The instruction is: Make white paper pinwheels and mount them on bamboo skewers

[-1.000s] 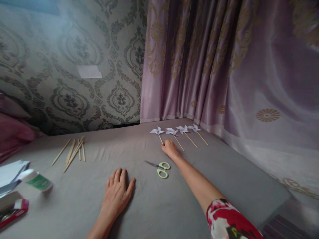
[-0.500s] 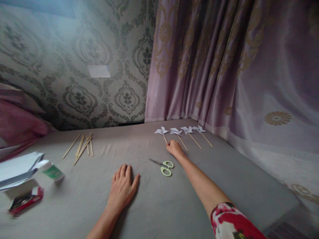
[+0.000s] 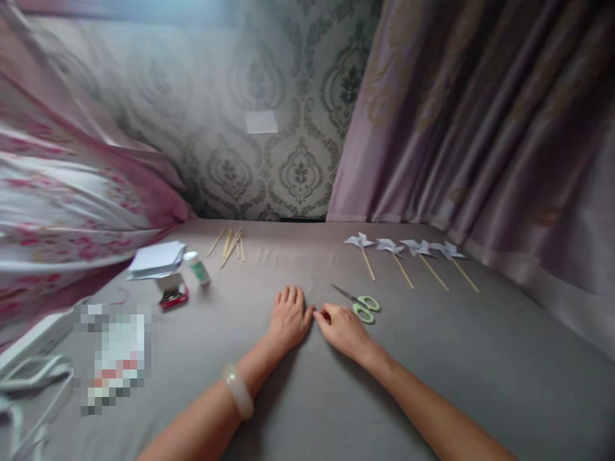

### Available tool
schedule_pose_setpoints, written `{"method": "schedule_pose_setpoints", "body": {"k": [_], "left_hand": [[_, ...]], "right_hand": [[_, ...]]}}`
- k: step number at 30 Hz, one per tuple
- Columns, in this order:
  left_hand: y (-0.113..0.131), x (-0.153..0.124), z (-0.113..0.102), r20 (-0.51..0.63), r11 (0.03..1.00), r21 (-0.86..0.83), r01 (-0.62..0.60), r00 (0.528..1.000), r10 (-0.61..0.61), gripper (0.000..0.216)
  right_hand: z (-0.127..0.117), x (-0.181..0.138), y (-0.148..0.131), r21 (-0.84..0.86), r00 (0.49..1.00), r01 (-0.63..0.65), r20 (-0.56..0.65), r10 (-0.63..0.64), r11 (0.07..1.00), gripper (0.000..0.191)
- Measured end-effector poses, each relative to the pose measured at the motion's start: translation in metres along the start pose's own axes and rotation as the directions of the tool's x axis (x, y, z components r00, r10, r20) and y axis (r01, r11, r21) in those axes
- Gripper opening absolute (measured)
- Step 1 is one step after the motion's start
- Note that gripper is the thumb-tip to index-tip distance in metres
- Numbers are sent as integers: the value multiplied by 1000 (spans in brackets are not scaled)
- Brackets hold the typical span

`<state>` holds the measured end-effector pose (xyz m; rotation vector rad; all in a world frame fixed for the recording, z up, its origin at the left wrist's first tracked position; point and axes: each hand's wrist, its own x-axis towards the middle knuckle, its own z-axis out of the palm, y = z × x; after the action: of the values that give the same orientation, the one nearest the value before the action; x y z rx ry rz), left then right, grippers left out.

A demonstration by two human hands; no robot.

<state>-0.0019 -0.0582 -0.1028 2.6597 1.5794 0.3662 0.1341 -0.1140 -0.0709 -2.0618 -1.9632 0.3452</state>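
Note:
My left hand (image 3: pixel 291 315) lies flat on the grey sheet, fingers stretched out, holding nothing. Close beside its thumb, my right hand (image 3: pixel 343 330) rests with curled fingers and nothing visible in them. Just behind the right hand lie scissors (image 3: pixel 369 303) with light green handles, their blades pointing to the far left. Farther back on the right, several white paper pinwheels on wooden sticks lie in a row; the leftmost pinwheel (image 3: pixel 359 241) is apart from both hands.
Wooden sticks (image 3: pixel 232 244) lie loosely at the back left. Near them are a stack of white paper (image 3: pixel 157 259), a white and green bottle (image 3: pixel 196 267) and a small open red box (image 3: pixel 173 298). A white power strip (image 3: pixel 36 336) and cable lie at the left edge.
My right hand has let go of the leftmost pinwheel's stick and come back toward me, beside my left hand. The view has swung left, showing more of the left side.

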Motion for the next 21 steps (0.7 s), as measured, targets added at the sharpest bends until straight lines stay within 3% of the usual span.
{"method": "schedule_pose_setpoints", "body": {"k": [3, 6, 8, 15, 21], "left_hand": [[-8, -2, -7, 48, 998, -59, -31, 998, 33, 52], [-26, -6, -16, 91, 984, -141, -113, 988, 127, 37], [-39, -10, -23, 96, 967, -240, -91, 988, 117, 29], [-78, -16, -44, 79, 914, -377, 152, 988, -132, 32], [-104, -42, -59, 57, 827, -442, 348, 931, -362, 27]], "right_hand": [[16, -12, -12, 2, 994, 98, 38, -98, 995, 31], [27, -13, -11, -82, 997, 75, 19, -74, 994, 32], [32, -13, -9, -105, 997, 71, 5, -71, 992, 33], [39, -15, -3, -104, 993, 96, -54, -102, 990, 35], [44, -14, 4, -83, 992, 105, -60, -110, 991, 36]]}}
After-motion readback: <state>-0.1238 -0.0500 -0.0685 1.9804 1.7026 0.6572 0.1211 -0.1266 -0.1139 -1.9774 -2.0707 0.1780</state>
